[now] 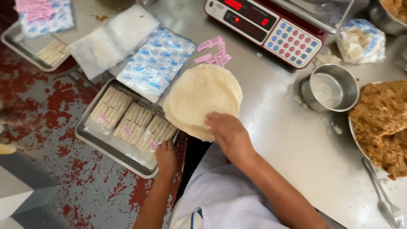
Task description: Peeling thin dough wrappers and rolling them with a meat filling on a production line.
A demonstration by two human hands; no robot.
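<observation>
We are looking down at a steel table (271, 140) carrying a stack of round wrappers (202, 99), pink slips (215, 51), a red scale (271, 25), a small steel pot (331, 87), a bowl of brown filling (381, 123), tongs (383, 199) and printed bags (156, 62). A tray of rolls (127, 125) is overhanging the table's edge.

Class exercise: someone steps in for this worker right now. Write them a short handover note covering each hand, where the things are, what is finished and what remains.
Left hand: resting on the near edge of the tray, beside the wrapped rolls.
Right hand: flat on the near edge of the stack of round wrappers on the steel table.
Done: three packs of rolls lie in the tray with pink labels.
Left: filling still heaped in its bowl at right; many wrappers unused; loose pink labels by the scale.
</observation>
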